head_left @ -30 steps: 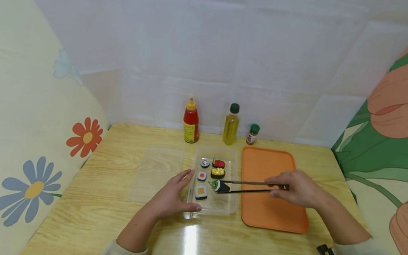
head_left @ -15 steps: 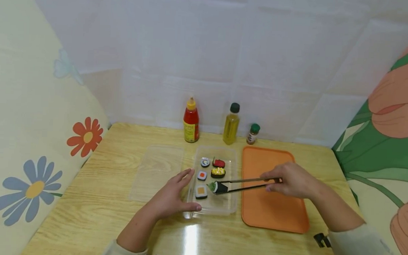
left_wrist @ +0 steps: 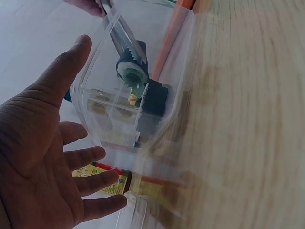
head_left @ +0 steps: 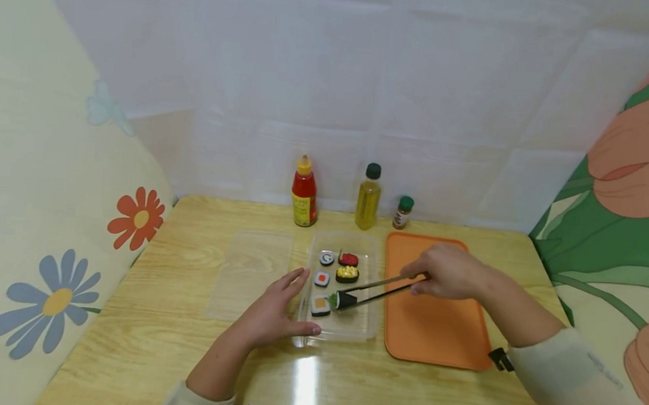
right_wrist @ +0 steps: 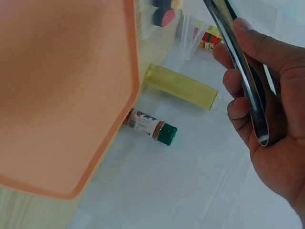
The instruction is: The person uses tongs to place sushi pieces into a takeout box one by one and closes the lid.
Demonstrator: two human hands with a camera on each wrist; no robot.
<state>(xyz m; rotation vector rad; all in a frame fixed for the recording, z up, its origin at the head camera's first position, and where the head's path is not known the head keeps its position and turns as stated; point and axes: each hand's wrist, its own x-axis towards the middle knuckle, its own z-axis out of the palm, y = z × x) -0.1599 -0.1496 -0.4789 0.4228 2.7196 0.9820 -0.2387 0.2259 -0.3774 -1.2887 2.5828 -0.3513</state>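
Observation:
My right hand point(head_left: 451, 272) grips a pair of metal tongs point(right_wrist: 245, 71) above the orange tray. Between the tong tips is a cone-shaped sushi piece point(head_left: 345, 300), dark wrapped with green at one end, inside the clear plastic box point(head_left: 371, 329). Beside it on the left is a square sushi roll point(head_left: 320, 305) with a yellow centre. Farther back in the box are a corn-topped sushi point(head_left: 347, 274), a red-topped sushi point(head_left: 348, 259) and two small rolls. My left hand point(head_left: 275, 311) rests at the box's left side with its fingers spread; the left wrist view shows them straight.
An orange tray point(head_left: 432, 337) lies right of the box, and a clear lid point(head_left: 249, 271) lies to its left. Along the back wall stand a red sauce bottle point(head_left: 304, 196), an oil bottle point(head_left: 368, 198) and a small green-capped spice jar point(head_left: 403, 213).
My right hand has moved left and slightly away from me, so the tongs now slant more. The cone-shaped sushi has shifted slightly left, close to the square roll. My left hand stays put.

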